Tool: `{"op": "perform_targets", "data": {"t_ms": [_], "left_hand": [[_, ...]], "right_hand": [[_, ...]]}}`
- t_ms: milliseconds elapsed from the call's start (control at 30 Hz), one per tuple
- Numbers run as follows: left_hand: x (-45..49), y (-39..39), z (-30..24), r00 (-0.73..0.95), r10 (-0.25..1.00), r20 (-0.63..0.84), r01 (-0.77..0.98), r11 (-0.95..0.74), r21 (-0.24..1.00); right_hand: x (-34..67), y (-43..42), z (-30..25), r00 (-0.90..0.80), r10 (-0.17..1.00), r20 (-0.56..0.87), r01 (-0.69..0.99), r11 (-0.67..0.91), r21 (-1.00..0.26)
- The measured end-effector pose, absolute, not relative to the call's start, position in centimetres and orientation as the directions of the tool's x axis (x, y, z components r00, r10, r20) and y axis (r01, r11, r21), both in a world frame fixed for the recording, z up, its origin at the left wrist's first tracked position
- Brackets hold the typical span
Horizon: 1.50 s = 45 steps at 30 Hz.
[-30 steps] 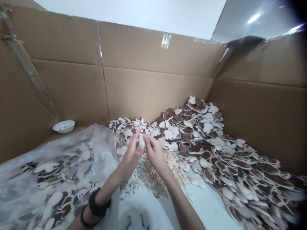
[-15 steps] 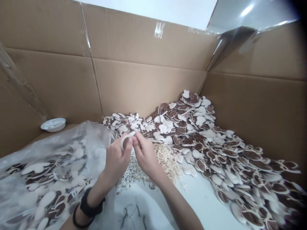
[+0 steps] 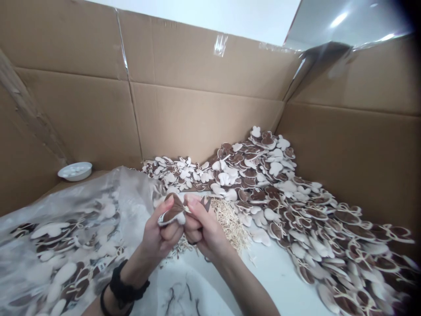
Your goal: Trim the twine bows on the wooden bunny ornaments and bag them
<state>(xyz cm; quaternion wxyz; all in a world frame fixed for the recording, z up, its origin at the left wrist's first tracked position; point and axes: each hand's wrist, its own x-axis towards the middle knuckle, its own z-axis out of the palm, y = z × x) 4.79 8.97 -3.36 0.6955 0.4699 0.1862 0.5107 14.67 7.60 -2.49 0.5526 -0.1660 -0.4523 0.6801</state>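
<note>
My left hand (image 3: 157, 235) and my right hand (image 3: 201, 227) meet in the middle of the view, both closed on one small brown-and-white bunny-shaped piece (image 3: 173, 211), brown face up. The fingers of both hands pinch its edges. A black band (image 3: 126, 289) is on my left wrist. Just beyond the hands lies a heap of thin pale sticks or strings (image 3: 229, 219) on the white surface (image 3: 279, 281).
A large pile of the same bunny pieces (image 3: 296, 197) fills the back and right. A clear plastic bag (image 3: 66, 237) holding more of them lies at the left. Tall cardboard walls (image 3: 197, 114) enclose everything. A small white dish (image 3: 75, 170) sits at the far left.
My hands have drawn closer to me and lower. The piece between them has turned from its white side to its brown side. The view shifted slightly.
</note>
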Motion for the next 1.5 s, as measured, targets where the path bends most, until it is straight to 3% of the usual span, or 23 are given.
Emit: {"op": "perform_targets", "data": {"t_ms": [133, 200, 233, 300, 333, 400, 467, 533, 600, 667, 833, 967, 1067, 1167, 1267, 1500], "left_hand": [[3.7, 9.5, -2.4, 0.324, 0.908, 0.267, -0.670, 0.020, 0.742], [1.8, 10.4, -1.4, 0.159, 0.933, 0.321, -0.768, -0.087, 0.635], [0.7, 10.9, -0.9, -0.003, 0.933, 0.359, -0.834, -0.200, 0.515], [-1.5, 11.8, 0.1, -0.189, 0.893, 0.410, -0.851, -0.357, 0.385], [-2.3, 12.1, 0.4, -0.213, 0.887, 0.410, -0.837, -0.382, 0.391], [-3.1, 12.3, 0.8, -0.200, 0.895, 0.399, -0.748, -0.402, 0.528], [-2.8, 12.4, 0.7, -0.178, 0.907, 0.381, -0.622, -0.404, 0.671], [-1.7, 12.4, 0.1, -0.124, 0.924, 0.362, -0.526, -0.370, 0.766], [-0.4, 12.3, -0.6, -0.030, 0.946, 0.322, -0.456, -0.300, 0.838], [0.7, 12.1, -1.3, 0.083, 0.953, 0.292, -0.379, -0.241, 0.893], [1.7, 11.6, -2.1, 0.254, 0.932, 0.260, -0.323, -0.171, 0.931], [1.9, 11.6, -2.1, 0.307, 0.924, 0.229, -0.311, -0.129, 0.942], [2.3, 11.5, -2.0, 0.325, 0.924, 0.202, -0.323, -0.093, 0.942], [2.9, 11.3, -2.1, 0.321, 0.930, 0.180, -0.376, -0.049, 0.925], [3.4, 11.2, -2.6, 0.310, 0.938, 0.156, -0.421, -0.011, 0.907], [3.7, 11.0, -3.4, 0.206, 0.978, 0.032, -0.368, 0.047, 0.929]], "right_hand": [[14.9, 7.3, -2.1, -0.261, 0.927, 0.268, -0.674, 0.023, -0.738], [16.2, 6.9, -1.7, -0.134, 0.923, 0.361, -0.700, 0.169, -0.694], [17.1, 6.7, -1.5, -0.045, 0.898, 0.438, -0.681, 0.293, -0.671], [19.1, 6.2, -1.0, 0.133, 0.777, 0.616, -0.517, 0.585, -0.625], [20.2, 6.0, -0.8, 0.201, 0.699, 0.687, -0.353, 0.706, -0.614], [22.1, 6.0, -0.5, 0.245, 0.563, 0.789, 0.053, 0.805, -0.591], [23.6, 6.4, -0.3, 0.186, 0.590, 0.785, 0.390, 0.689, -0.610], [24.7, 7.2, -0.3, 0.122, 0.749, 0.651, 0.621, 0.454, -0.639], [25.5, 8.2, -0.6, 0.106, 0.889, 0.446, 0.779, 0.205, -0.592], [26.1, 9.0, -1.2, 0.116, 0.949, 0.293, 0.855, 0.055, -0.515], [27.2, 9.7, -2.5, 0.119, 0.976, 0.183, 0.867, -0.013, -0.498], [26.5, 9.1, -2.0, 0.137, 0.964, 0.227, 0.842, 0.008, -0.539], [24.3, 8.5, -1.3, 0.109, 0.895, 0.433, 0.722, 0.228, -0.654], [21.1, 7.6, -1.1, 0.091, 0.826, 0.557, 0.412, 0.478, -0.776], [18.1, 6.6, -1.4, -0.021, 0.886, 0.464, 0.258, 0.453, -0.853], [15.2, 6.4, -2.4, -0.137, 0.936, 0.325, 0.401, 0.352, -0.846]]}}
